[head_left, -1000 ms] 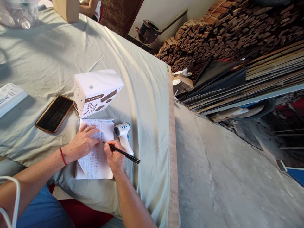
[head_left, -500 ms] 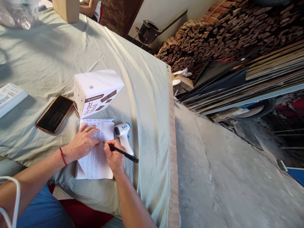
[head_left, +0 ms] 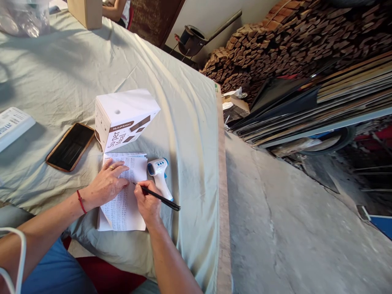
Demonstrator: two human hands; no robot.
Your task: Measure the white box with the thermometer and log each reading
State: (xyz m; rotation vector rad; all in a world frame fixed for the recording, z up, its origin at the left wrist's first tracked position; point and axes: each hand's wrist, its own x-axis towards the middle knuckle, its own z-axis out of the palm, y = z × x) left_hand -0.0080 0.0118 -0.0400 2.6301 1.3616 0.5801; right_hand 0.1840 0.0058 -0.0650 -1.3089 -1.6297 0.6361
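A notebook point(head_left: 122, 216) lies on the cloth-covered table, its page filled with rows of small blue handwriting. My left hand point(head_left: 108, 181) rests on that page with fingers spread, a ring on one finger and a red cord at the wrist. Pinched in my right hand point(head_left: 148, 204) is a black pen point(head_left: 163, 199), its tip at the page near my left fingertips. A white and blue infrared thermometer point(head_left: 161, 177) lies just right of the notebook, partly behind the right hand. Beyond the notebook's top edge stands a white box point(head_left: 125, 116).
A smartphone point(head_left: 71, 147) lies left of the box, and another white box point(head_left: 14, 126) is at the left edge. Farther back are a cardboard box point(head_left: 85, 14) and a person's arm point(head_left: 113, 12). Stacked firewood point(head_left: 260, 49) stands beyond the table's right edge point(head_left: 223, 196).
The top end of the pen has tipped very slightly to the right. My left hand and the objects on the table stay where they were.
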